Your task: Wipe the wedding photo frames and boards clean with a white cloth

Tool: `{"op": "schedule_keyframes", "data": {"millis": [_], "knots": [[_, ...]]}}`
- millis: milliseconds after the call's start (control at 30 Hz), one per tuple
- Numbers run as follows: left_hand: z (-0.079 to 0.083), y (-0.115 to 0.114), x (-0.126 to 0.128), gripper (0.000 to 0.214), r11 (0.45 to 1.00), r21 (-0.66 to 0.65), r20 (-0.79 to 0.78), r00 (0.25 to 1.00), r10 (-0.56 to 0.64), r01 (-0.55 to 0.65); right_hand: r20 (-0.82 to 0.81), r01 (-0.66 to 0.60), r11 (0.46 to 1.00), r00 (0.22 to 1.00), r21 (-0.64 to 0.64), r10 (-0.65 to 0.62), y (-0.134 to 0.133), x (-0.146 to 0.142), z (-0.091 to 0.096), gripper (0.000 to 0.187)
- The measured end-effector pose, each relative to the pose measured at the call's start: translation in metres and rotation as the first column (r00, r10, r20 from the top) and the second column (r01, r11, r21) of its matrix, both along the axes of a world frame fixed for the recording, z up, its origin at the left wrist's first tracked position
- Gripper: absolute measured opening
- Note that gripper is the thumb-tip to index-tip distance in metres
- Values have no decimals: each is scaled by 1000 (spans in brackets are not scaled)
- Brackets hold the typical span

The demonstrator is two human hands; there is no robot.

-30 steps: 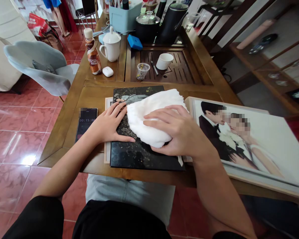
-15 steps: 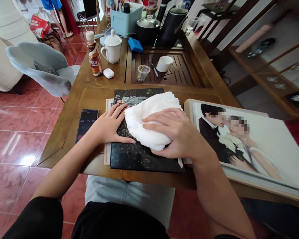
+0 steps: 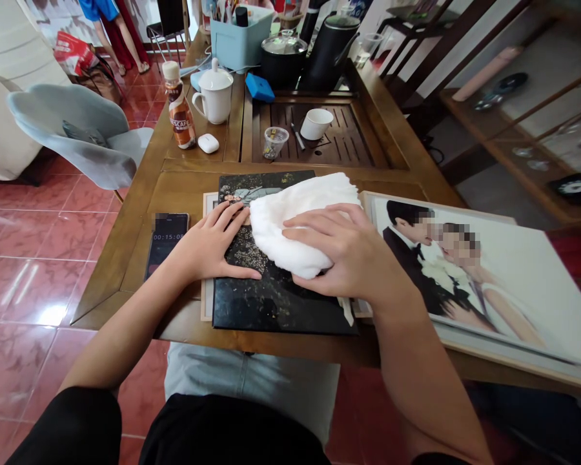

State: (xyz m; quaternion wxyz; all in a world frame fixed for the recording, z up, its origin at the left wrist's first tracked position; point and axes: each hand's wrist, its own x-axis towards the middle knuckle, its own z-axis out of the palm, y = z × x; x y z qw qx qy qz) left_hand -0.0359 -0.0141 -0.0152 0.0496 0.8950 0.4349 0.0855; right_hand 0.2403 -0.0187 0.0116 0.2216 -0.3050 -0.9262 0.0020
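Observation:
My right hand [image 3: 339, 252] grips a bunched white cloth [image 3: 290, 219] and presses it on a dark, glossy photo album or panel [image 3: 242, 303]. Gold-coloured speckles and part of a picture show on that dark surface; the cloth hides much of the rest. My left hand [image 3: 213, 245] lies spread on the panel's left side, fingertips beside the cloth's left edge, holding nothing. Under the panel, the edge of a light wooden frame [image 3: 206, 290] sticks out at the left.
A phone [image 3: 167, 239] lies left of the panel, and a framed couple photo [image 3: 513, 258] to the right. Farther back stand a coffee bottle [image 3: 180, 116], a lidded white mug [image 3: 217, 97], a paper cup [image 3: 316, 124], a clear plastic cup [image 3: 274, 143] and a black kettle [image 3: 332, 55].
My right hand and the white cloth have shifted slightly right across the panel, baring more speckles near my left thumb. My left hand stays in place.

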Motion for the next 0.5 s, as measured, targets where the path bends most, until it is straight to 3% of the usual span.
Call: {"op": "schedule_keyframes", "data": {"millis": [267, 500], "knots": [[1, 0, 0, 124, 1000, 10, -10, 1000, -2, 2, -16, -87, 996, 996, -35, 86, 0, -1, 1, 38], [-1, 1, -1, 126, 1000, 10, 0, 1000, -10, 10, 15, -7, 999, 1000, 35, 7, 1, 0, 0, 40]]}}
